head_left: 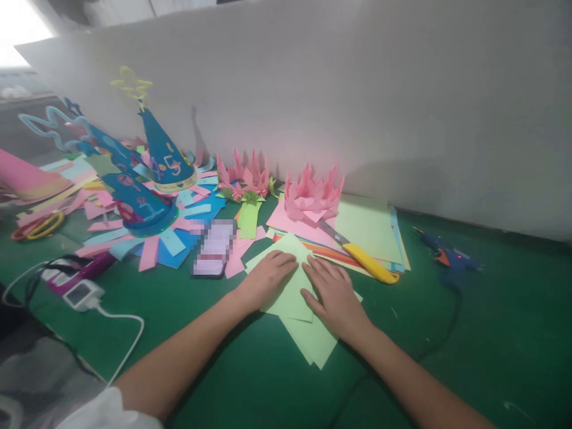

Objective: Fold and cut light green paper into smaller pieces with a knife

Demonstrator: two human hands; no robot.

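Observation:
Light green paper (pixel 292 298) lies in overlapping pieces on the green table, right in front of me. My left hand (pixel 270 277) rests on its left part, fingers stretched and pointing up to the right. Flat on the right part is my right hand (pixel 333 292), with the thumb a little apart from the fingers. Both hands press on the paper and grip nothing that shows. Just beyond my right hand, a yellow-handled knife (pixel 369 262) lies with its blade on a stack of coloured paper (pixel 370 232).
Two pink paper crowns (pixel 313 193) stand near the wall. Blue cone hats (pixel 165 152), paper strips and a phone (pixel 214 247) lie left. A blue glue gun (pixel 456 256) sits right, its cord trailing forward. A power strip (pixel 83 283) and scissors (pixel 40 226) are far left.

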